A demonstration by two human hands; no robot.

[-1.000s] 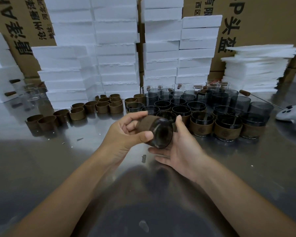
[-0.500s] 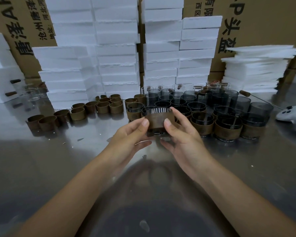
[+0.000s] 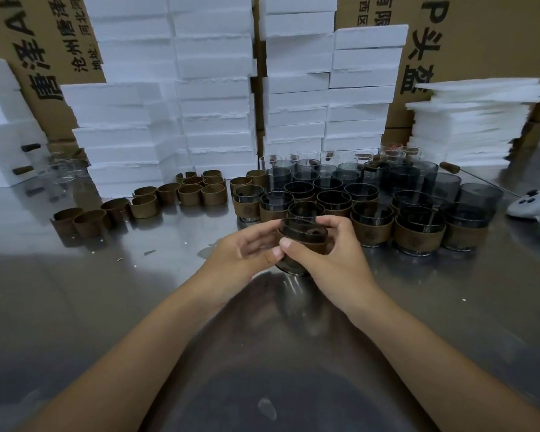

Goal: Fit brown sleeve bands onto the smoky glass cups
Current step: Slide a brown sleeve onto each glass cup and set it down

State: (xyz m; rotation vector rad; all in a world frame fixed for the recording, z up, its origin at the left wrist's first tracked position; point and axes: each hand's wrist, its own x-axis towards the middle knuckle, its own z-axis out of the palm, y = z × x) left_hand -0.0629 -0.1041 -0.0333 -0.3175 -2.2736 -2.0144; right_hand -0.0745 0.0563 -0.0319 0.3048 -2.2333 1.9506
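I hold a smoky glass cup point(image 3: 303, 233) upright over the steel table point(image 3: 106, 291), mouth tilted toward me, with a brown sleeve band point(image 3: 317, 246) around its side. My left hand point(image 3: 247, 254) grips it from the left, thumb at the front. My right hand point(image 3: 328, 254) grips it from the right, fingers curled over the rim and thumb on the band. Behind it stand several banded cups point(image 3: 371, 227) and several bare smoky cups point(image 3: 443, 185). Loose brown bands point(image 3: 197, 191) lie in a row to the left.
Stacks of white foam boxes point(image 3: 215, 104) and cardboard cartons point(image 3: 480, 35) wall off the back. Foam sheets point(image 3: 468, 126) are piled at the right. A white controller point(image 3: 536, 207) lies at the right edge. Clear glasses point(image 3: 60, 173) sit at the far left.
The cup was on its side with its base toward me, then turned upright. Both hands have brought it lower and nearer, and my right fingers now curl over its rim.
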